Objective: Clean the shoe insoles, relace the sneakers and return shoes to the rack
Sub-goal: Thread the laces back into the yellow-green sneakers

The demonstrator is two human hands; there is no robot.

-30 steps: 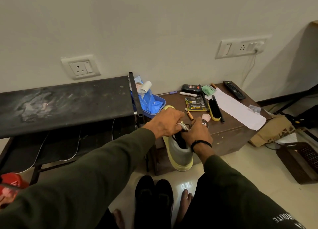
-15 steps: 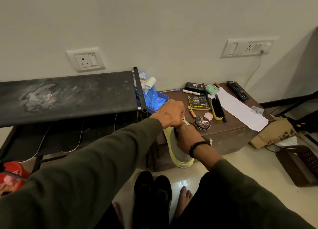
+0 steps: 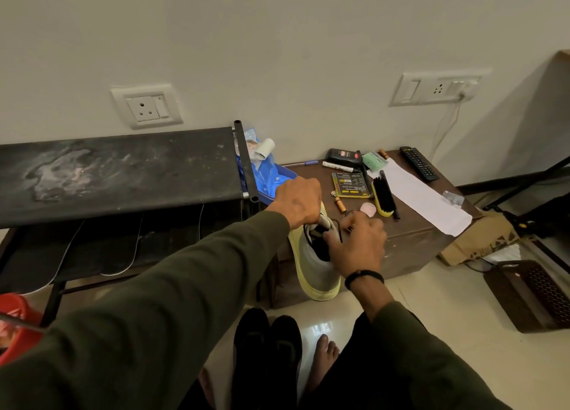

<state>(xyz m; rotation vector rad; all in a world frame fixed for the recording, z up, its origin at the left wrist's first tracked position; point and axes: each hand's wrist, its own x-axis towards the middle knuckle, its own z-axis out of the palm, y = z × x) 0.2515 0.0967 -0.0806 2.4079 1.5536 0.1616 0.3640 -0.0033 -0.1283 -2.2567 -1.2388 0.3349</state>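
A grey sneaker (image 3: 314,271) with a pale yellow sole hangs heel-down in front of the brown cabinet (image 3: 410,246). My left hand (image 3: 297,201) grips the sneaker's upper end at the tongue. My right hand (image 3: 357,246) sits at the shoe's opening, its fingers pinching the black lace (image 3: 308,229). The black shoe rack (image 3: 117,175) stands at the left, with dark insoles (image 3: 101,249) lying on its lower shelf. Two black shoes (image 3: 266,348) rest on the floor between my feet.
On the cabinet lie a shoe brush (image 3: 383,197), a yellow-black card (image 3: 350,185), a polish bottle (image 3: 340,156), a marker, a white paper strip (image 3: 422,198) and a remote (image 3: 419,163). A blue tray (image 3: 268,175) sits beside the rack. A red bucket (image 3: 15,326) stands at the lower left.
My right hand has lifted from beside the shoe to its opening and now covers the polish tin. The left hand stays on the shoe's upper end.
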